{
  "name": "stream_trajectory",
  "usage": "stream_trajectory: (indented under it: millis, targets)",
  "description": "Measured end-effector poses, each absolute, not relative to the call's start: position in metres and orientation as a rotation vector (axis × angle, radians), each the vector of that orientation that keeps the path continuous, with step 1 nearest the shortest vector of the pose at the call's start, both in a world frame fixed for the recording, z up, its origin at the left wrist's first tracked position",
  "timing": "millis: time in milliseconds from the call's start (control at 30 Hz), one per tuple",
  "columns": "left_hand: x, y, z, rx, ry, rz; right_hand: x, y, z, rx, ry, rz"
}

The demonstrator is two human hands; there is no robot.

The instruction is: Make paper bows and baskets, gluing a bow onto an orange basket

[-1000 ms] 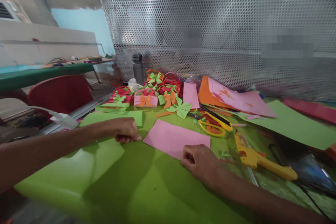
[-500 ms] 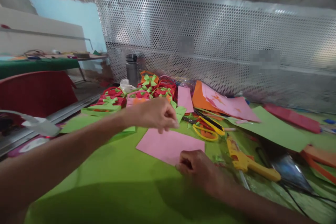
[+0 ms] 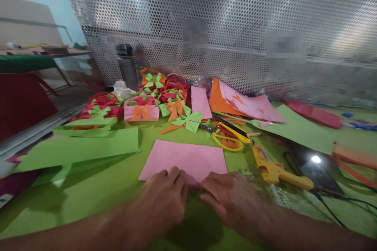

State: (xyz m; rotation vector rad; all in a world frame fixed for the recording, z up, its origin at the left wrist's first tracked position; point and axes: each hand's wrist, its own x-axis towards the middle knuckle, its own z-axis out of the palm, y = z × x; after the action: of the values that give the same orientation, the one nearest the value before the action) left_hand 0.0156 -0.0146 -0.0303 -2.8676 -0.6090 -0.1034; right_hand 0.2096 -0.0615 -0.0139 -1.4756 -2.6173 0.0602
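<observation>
Two bare hands are pressing down on the near edge of a flat pink rectangular sheet of paper [image 3: 184, 159] lying on a lime-green paper-covered tabletop [image 3: 97, 192] — the left hand [image 3: 161, 200] with fingers curled together over the sheet's near middle, the right hand [image 3: 232, 198] laid flat just beside it, fingertips on the near right corner. Neither hand is gripping anything; both are resting with fingers together on the paper, and the two are almost touching. Judging from this, the work in hand is flattening or creasing the near edge, and doing it well is calling for even pressure from both hands, keeping the sheet square and running the fingertips outward from the middle so the edge is not skewing.

Just to the right, a yellow plastic glue gun [image 3: 277, 170] is lying on the tabletop, its dark cable trailing right. Beyond the sheet, yellow-handled scissors [image 3: 229, 137] are lying near a green folded paper bow [image 3: 190, 119]. To the left, folded green paper sheets [image 3: 82, 147] are lying flat. Further back, small pink, red and orange paper baskets with bows [image 3: 141, 111] are crowding together — behind them a grey metal bottle [image 3: 126, 64] is standing against a perforated metal screen [image 3: 206, 15].
</observation>
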Motion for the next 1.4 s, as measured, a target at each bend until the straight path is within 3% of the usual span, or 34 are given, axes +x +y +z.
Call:
stream_trajectory:
  millis: [133, 267, 633, 867, 1233, 1400]
  targets:
    - [0.017, -0.011, -0.028, -2.809, -0.539, -0.084, 0.211, -0.069, -0.02, -1.223, -2.706, -0.628]
    - [0.019, -0.009, -0.023, -2.85, -0.557, -0.1, 0.207, -0.073, -0.033, -1.246, -2.59, -0.854]
    - [0.017, -0.001, -0.019, -2.938, -0.545, -0.088, 0.214, -0.067, -0.015, -1.325, -2.74, -0.744]
    - [0.018, 0.001, -0.019, -2.933, -0.501, -0.269, 0.213, -0.073, -0.014, -1.212, -2.99, -0.855]
    - [0.018, -0.002, -0.022, -2.83, -0.489, -0.569, 0.215, -0.068, -0.004, -1.217, -2.829, -0.937]
    - [0.016, 0.0, -0.021, -2.801, -0.46, -0.605, 0.218, -0.066, -0.01, -1.231, -2.697, -0.738]
